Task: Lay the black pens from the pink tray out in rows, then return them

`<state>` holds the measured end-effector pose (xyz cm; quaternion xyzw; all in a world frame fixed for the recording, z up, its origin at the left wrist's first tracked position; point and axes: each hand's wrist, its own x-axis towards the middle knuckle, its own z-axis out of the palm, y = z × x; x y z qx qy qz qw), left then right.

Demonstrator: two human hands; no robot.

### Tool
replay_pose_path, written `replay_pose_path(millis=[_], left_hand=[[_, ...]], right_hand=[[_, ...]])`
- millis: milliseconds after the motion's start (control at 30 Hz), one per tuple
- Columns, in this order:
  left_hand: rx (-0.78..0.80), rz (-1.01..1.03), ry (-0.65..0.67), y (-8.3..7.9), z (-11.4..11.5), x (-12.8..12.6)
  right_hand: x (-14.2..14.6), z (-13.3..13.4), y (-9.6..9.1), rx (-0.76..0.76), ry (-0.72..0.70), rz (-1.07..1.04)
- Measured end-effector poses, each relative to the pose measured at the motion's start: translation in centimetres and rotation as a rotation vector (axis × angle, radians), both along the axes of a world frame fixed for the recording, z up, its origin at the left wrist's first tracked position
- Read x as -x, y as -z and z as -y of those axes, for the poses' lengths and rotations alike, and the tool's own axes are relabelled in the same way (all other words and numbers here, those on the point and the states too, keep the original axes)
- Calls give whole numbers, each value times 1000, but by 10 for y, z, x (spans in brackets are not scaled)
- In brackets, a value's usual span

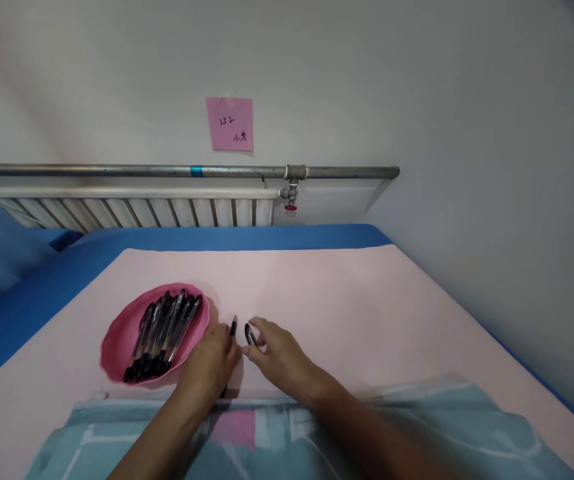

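Observation:
My left hand [214, 353] is closed around a pen [233, 325], whose uncapped tip points up and away from me while its rear end shows below the hand. Just to the right, my right hand [279, 350] pinches a black pen cap [250, 335] between thumb and fingers. Cap and pen tip are a small gap apart. Beside my left forearm, a pink scalloped bowl [111, 340] holds several black-capped clear pens [167, 333] lying side by side at a slant.
A pale pink sheet [357, 307] covers the blue tabletop [247, 238]. Patterned teal cloth [447, 427] lies along the near edge. Behind stand a white radiator [167, 210], a metal pipe [117, 171] with a red valve, and a wall with a pink note [231, 125].

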<state>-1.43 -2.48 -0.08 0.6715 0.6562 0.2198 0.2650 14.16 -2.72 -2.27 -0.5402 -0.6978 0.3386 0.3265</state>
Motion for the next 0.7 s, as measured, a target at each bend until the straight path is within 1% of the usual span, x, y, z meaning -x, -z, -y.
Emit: replay_pose_path(millis=[100, 200, 333, 500, 700], left_hand=[[37, -48, 45, -5, 1, 1], [83, -101, 59, -7, 1, 1], [113, -184, 58, -7, 1, 1], [137, -262, 76, -7, -1, 4], [161, -322, 108, -16, 0, 4]], right_hand=[[-2, 1, -4, -40, -82, 83], [-3, 0, -6, -57, -143, 158], [-1, -1, -5, -100, -176, 220], [2, 3, -5, -185, -227, 359], [5, 6, -12, -181, -313, 439]])
